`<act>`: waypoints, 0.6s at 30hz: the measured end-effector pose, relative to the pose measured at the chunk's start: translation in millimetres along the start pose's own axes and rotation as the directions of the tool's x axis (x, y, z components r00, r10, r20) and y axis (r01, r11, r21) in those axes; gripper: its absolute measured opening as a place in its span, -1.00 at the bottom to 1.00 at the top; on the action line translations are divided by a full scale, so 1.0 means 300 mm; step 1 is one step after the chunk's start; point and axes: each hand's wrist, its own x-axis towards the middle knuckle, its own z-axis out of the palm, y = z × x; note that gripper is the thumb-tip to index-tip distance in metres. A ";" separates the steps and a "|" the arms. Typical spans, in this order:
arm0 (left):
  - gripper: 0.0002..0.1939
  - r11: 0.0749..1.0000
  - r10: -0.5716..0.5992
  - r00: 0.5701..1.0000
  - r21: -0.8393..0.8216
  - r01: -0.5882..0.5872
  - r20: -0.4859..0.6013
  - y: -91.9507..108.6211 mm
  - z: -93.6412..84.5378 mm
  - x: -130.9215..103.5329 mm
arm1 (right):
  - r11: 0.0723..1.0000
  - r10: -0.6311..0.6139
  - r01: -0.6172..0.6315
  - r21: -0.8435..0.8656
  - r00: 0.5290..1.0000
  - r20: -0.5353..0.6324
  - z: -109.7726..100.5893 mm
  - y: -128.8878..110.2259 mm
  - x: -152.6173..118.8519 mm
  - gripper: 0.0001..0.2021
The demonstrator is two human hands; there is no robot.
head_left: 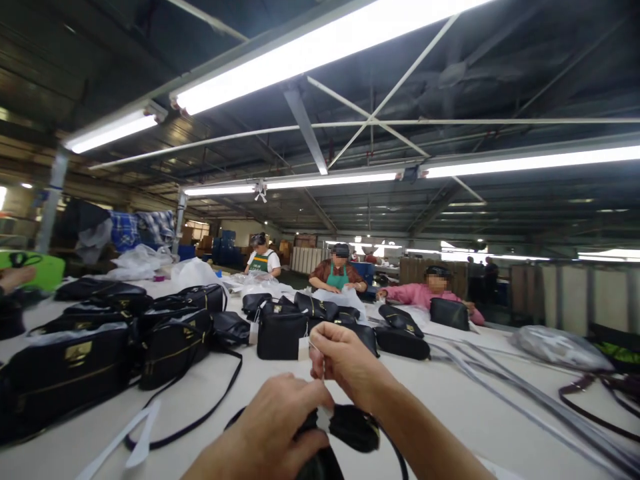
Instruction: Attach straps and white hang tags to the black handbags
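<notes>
My right hand point(345, 360) is closed in a pinch on a thin white string point(323, 381), held up above the table. Lower and to its left, my left hand point(285, 427) curls its thumb and fingers around a small white tag point(324, 419) on the string's lower end. Just beneath both hands lies a black bag point(354, 427) with a strap, largely hidden by them. Beyond my fingertips stands an upright black bag point(283, 335). A white card point(304, 348) shows beside it; I cannot tell what it hangs from.
Black handbags with gold clasps point(75, 373) crowd the left. A loose strap point(200, 420) and white plastic strips point(143, 433) lie nearby. Grey strips point(525, 393) and a plastic-wrapped bundle point(560, 347) are at right. Several people work across the white table point(445, 420); another person's hand point(17, 277) shows far left.
</notes>
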 end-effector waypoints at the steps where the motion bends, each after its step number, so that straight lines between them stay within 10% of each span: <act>1: -0.84 0.998 0.056 0.998 -0.002 -0.056 0.006 -0.007 0.038 -0.015 | 0.999 -0.017 0.018 0.039 1.000 -0.021 -0.006 -0.026 0.019 -0.51; 3: -0.82 0.972 0.233 0.972 -0.040 -0.232 0.033 -0.028 0.112 -0.053 | 0.988 -0.120 0.127 0.082 0.988 -0.093 -0.029 -0.099 0.054 -0.49; 6: -0.85 0.991 0.131 0.991 -0.011 -0.131 -0.024 -0.071 0.141 -0.108 | 0.959 -0.258 0.272 0.079 0.954 -0.150 -0.069 -0.192 0.069 -0.59; 11: -0.73 0.969 -0.192 0.972 -0.183 0.166 -0.138 -0.085 -0.026 -0.122 | 0.939 0.100 -0.080 -0.335 0.994 0.042 -0.062 -0.115 -0.017 -0.51; 18: -0.69 0.946 -0.204 0.973 -0.233 0.224 0.105 0.003 -0.105 -0.037 | 0.898 0.040 0.090 -0.431 0.959 0.282 0.033 -0.031 -0.051 -0.56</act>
